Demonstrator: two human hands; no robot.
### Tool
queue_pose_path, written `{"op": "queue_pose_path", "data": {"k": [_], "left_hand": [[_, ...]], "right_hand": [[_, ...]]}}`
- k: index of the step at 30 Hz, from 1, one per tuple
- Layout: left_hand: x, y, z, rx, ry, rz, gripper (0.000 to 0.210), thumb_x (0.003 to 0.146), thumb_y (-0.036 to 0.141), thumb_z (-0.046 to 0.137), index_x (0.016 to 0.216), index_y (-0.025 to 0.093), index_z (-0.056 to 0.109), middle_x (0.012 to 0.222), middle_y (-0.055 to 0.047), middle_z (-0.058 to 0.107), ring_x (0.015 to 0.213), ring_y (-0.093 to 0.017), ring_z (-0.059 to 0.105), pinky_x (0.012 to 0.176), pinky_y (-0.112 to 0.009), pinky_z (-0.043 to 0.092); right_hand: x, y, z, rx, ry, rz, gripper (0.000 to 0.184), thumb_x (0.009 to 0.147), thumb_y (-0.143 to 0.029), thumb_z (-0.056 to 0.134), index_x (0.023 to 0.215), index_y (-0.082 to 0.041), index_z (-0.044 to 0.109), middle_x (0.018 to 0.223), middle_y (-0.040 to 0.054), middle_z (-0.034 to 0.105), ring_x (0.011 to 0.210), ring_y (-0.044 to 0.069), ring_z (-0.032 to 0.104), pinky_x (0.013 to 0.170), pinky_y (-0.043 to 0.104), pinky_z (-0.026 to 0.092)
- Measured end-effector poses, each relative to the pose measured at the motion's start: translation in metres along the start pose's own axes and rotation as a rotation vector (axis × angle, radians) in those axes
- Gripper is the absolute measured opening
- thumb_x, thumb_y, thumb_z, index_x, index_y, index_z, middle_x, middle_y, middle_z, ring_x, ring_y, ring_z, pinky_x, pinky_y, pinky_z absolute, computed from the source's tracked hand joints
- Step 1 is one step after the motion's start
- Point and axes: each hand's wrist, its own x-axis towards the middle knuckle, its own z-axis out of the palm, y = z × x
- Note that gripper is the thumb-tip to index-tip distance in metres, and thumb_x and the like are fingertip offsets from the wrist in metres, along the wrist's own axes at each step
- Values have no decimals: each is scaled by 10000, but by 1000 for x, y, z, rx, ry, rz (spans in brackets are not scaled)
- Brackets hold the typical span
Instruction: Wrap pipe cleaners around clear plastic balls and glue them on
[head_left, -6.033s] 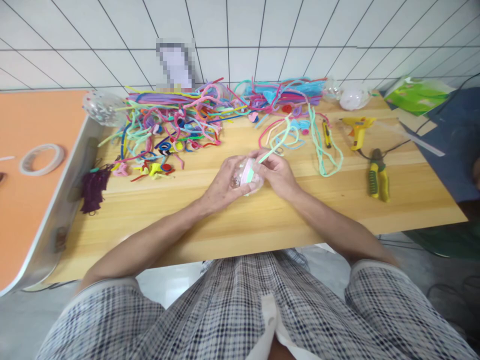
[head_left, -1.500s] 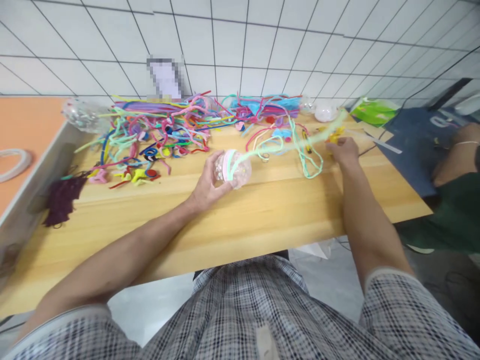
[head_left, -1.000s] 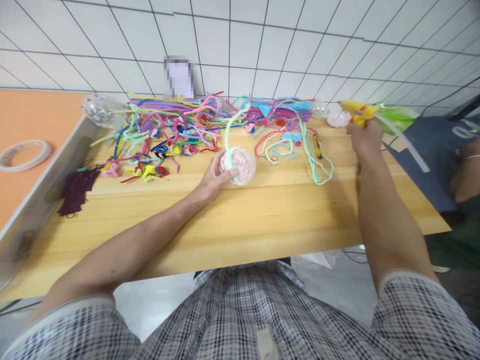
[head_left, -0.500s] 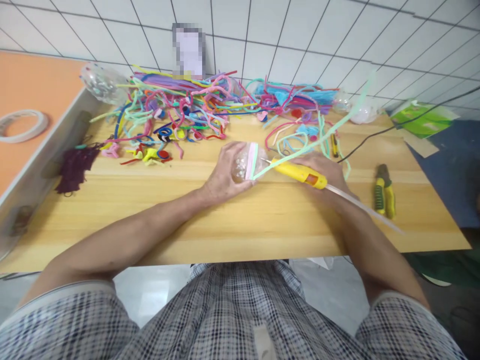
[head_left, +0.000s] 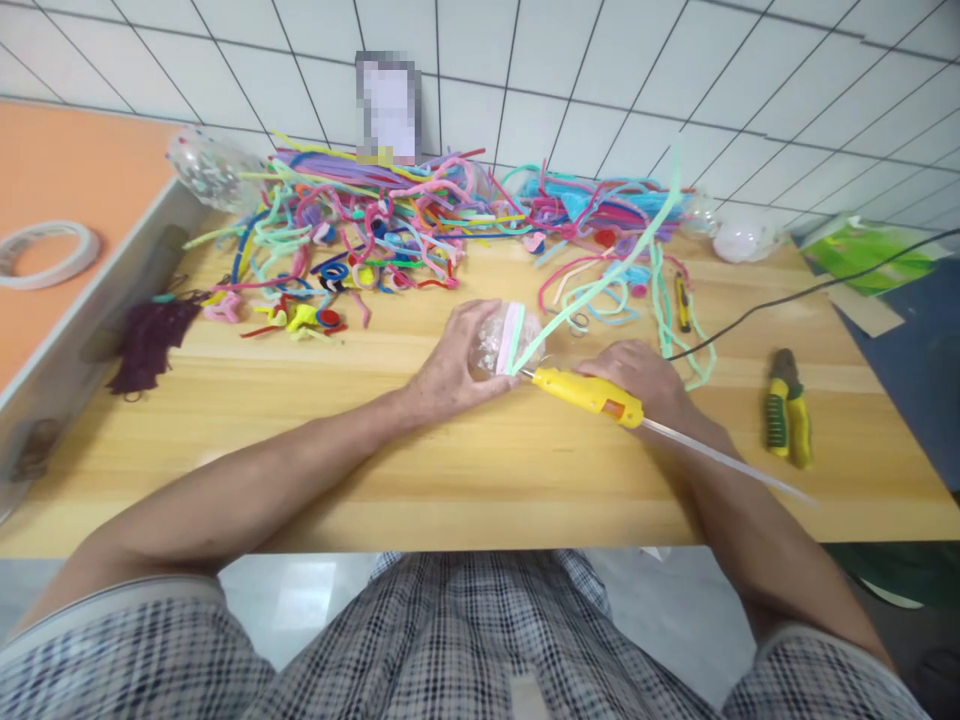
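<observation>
My left hand (head_left: 457, 355) is wrapped round a clear ball (head_left: 486, 345) with shiny bits inside. A pink pipe cleaner (head_left: 507, 340) and a mint green pipe cleaner (head_left: 600, 285) lie side by side around the ball; the green one's long free end sticks up to the right. My right hand (head_left: 634, 372) grips a yellow hot glue gun (head_left: 581, 391), with a clear glue stick (head_left: 720, 458) coming out of its back. Its nozzle is at the ball's lower right, close to the green strip; whether it touches cannot be told.
Heaped pipe cleaners (head_left: 352, 210) run along the tiled wall. On the right lie yellow-green pliers (head_left: 786, 410), a small yellow cutter (head_left: 682, 302) and a black cord (head_left: 757, 310). Clear balls (head_left: 742, 238) stand at the back; a dark purple tassel bundle (head_left: 154, 340) lies at left.
The glue gun's nozzle has shifted down along the ball, to below the green pipe cleaner. The green free end has swung to a steeper angle. The whole view has shifted slightly.
</observation>
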Motion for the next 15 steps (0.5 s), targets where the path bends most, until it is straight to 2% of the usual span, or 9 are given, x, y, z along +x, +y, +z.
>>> {"op": "queue_pose_path", "data": {"k": [2, 3, 6, 10, 12, 15], "left_hand": [[0, 1, -1, 22, -12, 9, 999, 967, 621, 911, 1747, 266, 398, 1710, -214, 551, 1627, -418, 548, 1385, -635, 472], [1, 2, -2, 38, -20, 15, 989, 980, 617, 898, 1747, 251, 393, 1711, -221, 551, 1629, -415, 547, 1383, -629, 476], [2, 6, -2, 77, -37, 39, 945, 1015, 611, 855, 1738, 222, 387, 1694, -233, 565, 1616, -405, 562, 1375, -625, 487], [3, 8, 0, 77, -29, 67, 923, 1024, 637, 832, 1727, 223, 401, 1665, -229, 587, 1592, -396, 583, 1361, -629, 503], [3, 8, 1, 63, -21, 74, 918, 1027, 642, 829, 1725, 222, 404, 1658, -226, 591, 1589, -387, 584, 1357, -616, 510], [4, 7, 1, 52, -24, 58, 925, 1020, 642, 835, 1722, 218, 408, 1659, -226, 586, 1592, -383, 581, 1364, -608, 504]], "right_hand": [[1, -3, -2, -38, 15, -93, 387, 1213, -418, 495, 1298, -271, 843, 988, 101, 853, 929, 274, 782, 865, 439, 583], [1, -5, -2, -63, 17, -93, 403, 1223, -402, 477, 1331, -250, 834, 992, 104, 853, 936, 270, 780, 874, 432, 576], [-2, -7, -1, -111, -5, 4, 474, 1242, -421, 427, 1327, -203, 839, 992, 120, 853, 964, 264, 777, 923, 422, 557], [-6, -8, -1, -123, -136, 90, 534, 1241, -455, 408, 1368, -181, 848, 1017, 161, 844, 1042, 289, 768, 993, 430, 530], [-6, -7, -1, -114, -165, 90, 566, 1243, -474, 393, 1369, -170, 853, 1000, 171, 839, 1042, 298, 765, 998, 437, 515], [-6, -5, -1, -83, -138, 55, 615, 1253, -508, 347, 1346, -166, 849, 989, 161, 841, 1033, 290, 778, 979, 428, 508]]}}
